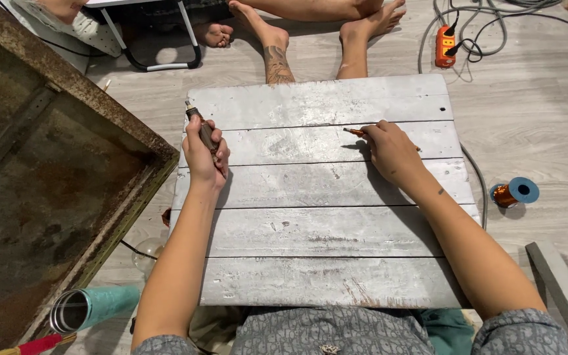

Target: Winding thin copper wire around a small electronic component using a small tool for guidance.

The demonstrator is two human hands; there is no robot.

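Left hand [204,152] fists round a dark tool [203,128]; right hand [389,150] pinches what looks like copper wire [355,132] on the counter [323,223].

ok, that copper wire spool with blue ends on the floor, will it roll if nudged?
Probably. The copper wire spool with blue round ends lies on its side on the smooth pale plank floor, apart from the right hand, so a push across its axis would likely roll it. The dense metal winding suggests it is heavy for its size. It looks rigid, not fragile.
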